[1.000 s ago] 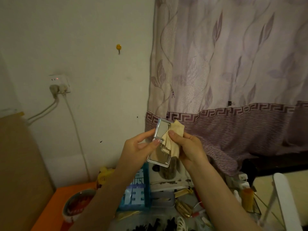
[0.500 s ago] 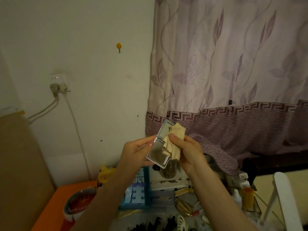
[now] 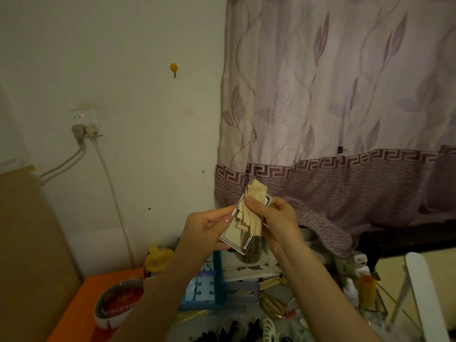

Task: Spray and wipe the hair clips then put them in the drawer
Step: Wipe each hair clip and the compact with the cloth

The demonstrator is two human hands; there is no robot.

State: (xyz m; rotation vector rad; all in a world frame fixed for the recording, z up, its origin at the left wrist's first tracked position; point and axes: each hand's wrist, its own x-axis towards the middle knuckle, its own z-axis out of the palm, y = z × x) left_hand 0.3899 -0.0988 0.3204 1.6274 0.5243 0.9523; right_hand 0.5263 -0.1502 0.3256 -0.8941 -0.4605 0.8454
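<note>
My left hand (image 3: pixel 204 227) holds a small rectangular silver-framed mirror (image 3: pixel 234 236) by its left edge, raised in front of the curtain. My right hand (image 3: pixel 274 219) pinches a folded beige cloth (image 3: pixel 254 213) and presses it with the thumb against the mirror's face. The cloth covers the mirror's upper right part. Several dark hair clips (image 3: pixel 237 329) and a white claw clip (image 3: pixel 270 330) lie at the bottom edge of the view. No drawer or spray bottle can be made out.
A cluttered surface below holds a blue box (image 3: pixel 204 290), a grey tin (image 3: pixel 241 292), a yellow mini fan (image 3: pixel 159 259) and a red-and-white bowl (image 3: pixel 116 304) on an orange table (image 3: pixel 74 314). A patterned curtain (image 3: pixel 333 107) hangs right; a wall socket (image 3: pixel 86 122) with cables left.
The mirror has tilted and the cloth has slid across its face toward the upper right. Both hands shifted slightly right and up together.
</note>
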